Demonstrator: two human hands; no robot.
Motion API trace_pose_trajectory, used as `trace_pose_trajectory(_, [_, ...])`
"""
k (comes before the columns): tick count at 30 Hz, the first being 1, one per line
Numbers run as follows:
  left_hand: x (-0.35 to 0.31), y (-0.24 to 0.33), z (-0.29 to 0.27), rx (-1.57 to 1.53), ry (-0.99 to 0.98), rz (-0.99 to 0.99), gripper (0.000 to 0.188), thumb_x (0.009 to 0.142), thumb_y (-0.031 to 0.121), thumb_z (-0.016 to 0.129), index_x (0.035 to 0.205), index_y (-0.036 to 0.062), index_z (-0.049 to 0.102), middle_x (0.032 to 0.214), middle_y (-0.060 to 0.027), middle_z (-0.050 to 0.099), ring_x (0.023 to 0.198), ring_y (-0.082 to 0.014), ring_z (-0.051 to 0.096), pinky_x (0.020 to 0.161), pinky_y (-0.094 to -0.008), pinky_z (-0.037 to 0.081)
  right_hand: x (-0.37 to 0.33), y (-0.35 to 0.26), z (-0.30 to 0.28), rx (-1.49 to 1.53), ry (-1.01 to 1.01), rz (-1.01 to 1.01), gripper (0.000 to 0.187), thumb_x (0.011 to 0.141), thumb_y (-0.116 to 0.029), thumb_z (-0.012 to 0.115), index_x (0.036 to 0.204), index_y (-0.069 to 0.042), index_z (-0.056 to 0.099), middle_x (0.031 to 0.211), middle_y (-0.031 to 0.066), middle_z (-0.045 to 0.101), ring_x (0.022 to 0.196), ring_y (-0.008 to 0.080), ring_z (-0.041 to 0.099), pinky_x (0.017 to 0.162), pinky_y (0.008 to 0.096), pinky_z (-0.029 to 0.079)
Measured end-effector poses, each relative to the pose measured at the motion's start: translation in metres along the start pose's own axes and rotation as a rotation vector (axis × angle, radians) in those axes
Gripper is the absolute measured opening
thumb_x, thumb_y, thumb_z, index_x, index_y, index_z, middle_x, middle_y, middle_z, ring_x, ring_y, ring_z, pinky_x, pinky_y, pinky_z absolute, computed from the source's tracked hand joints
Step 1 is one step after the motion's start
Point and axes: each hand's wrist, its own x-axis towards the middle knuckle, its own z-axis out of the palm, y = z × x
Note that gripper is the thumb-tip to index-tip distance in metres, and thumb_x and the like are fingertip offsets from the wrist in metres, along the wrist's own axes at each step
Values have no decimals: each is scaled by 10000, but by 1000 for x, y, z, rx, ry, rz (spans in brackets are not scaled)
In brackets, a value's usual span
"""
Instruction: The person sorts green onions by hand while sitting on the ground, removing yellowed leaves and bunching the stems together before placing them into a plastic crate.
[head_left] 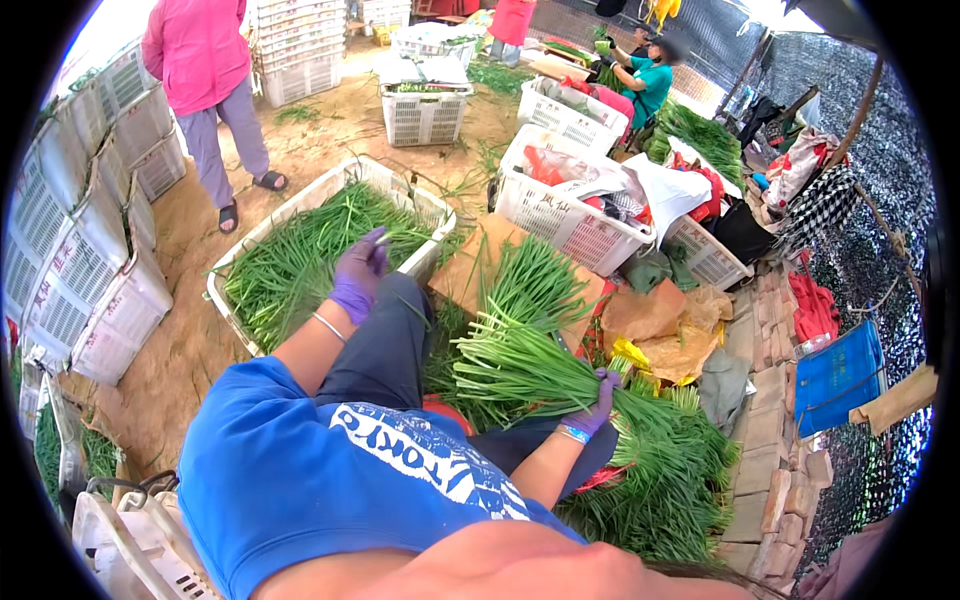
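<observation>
Gripping the right-hand end of a bunch of green stalks [525,368], the right hand [597,405] sits a little below and right of the middle of the frame, its purple-gloved fingers clamped on the bunch. The stalks fan out leftward from it, above the person's lap. Just above them in the frame, more loose stalks [535,285] lie across a brown board [480,262]. A thick heap of greens [655,490] fills the lower right, beside a line of bricks [765,450].

Left of the middle, the left hand [360,272], also in a purple glove, is raised near the lower right side of a white crate [432,250] full of long green stalks. Its fingers are bent; I cannot tell whether they pinch anything. A pale bracelet [328,327] circles that forearm, and a light blue band [575,434] the right wrist.

At upper right of centre stand 2 white crates [530,200] loaded with bags and cloth. Farther up, a person in a teal shirt [652,90] sits by more greens. At upper left, 1 person in a pink jacket [205,55] stands near stacked crates [75,260].
</observation>
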Motion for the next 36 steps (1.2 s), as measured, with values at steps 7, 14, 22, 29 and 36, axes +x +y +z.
trace_pose_trajectory(7, [6, -8, -6, -63, -195, -11, 279, 848, 108, 506, 1124, 68, 509, 976, -44, 586, 730, -71, 554, 642, -207, 467, 5, 17, -1, -157, -78, 124, 195, 777, -149, 590, 933, -52, 523, 766, 72, 515, 787, 199, 526, 843, 487, 423])
trace_pose_trajectory(14, [-33, -49, 32, -201, -417, -307, 328, 839, 70, 482, 1164, 49, 448, 948, -41, 573, 744, -90, 555, 675, -231, 470, -3, 41, 11, -163, -172, 302, 148, 785, -165, 572, 850, -41, 521, 773, 94, 506, 812, 260, 523, 850, 503, 396])
trace_pose_trajectory(22, [-67, -95, 61, 425, -637, -343, 184, 791, 35, 539, 959, -42, 542, 950, -117, 602, 693, -121, 571, 662, -240, 478, -14, 50, 45, -210, -461, 350, 139, 718, -153, 626, 739, -51, 535, 1255, 210, 393, 1052, 365, 476, 885, 482, 389])
trace_pose_trajectory(29, [-74, -110, 38, 757, -750, -328, 120, 769, -27, 508, 875, -45, 561, 864, -114, 606, 810, -186, 602, 680, -264, 498, -13, 41, 42, -229, -478, 209, 165, 705, -190, 659, 693, -66, 551, 1185, 187, 462, 1052, 358, 468, 884, 491, 390])
trace_pose_trajectory(36, [-80, 13, 128, 1320, -1062, 658, 910, 653, 182, 718, 1346, 49, 144, 1364, -157, 255, 1236, -238, 303, 1011, -313, 244, 20, 27, 65, -368, -701, 22, 247, 687, -246, 680, 677, -53, 526, 702, 77, 483, 759, 260, 490, 715, 368, 414])
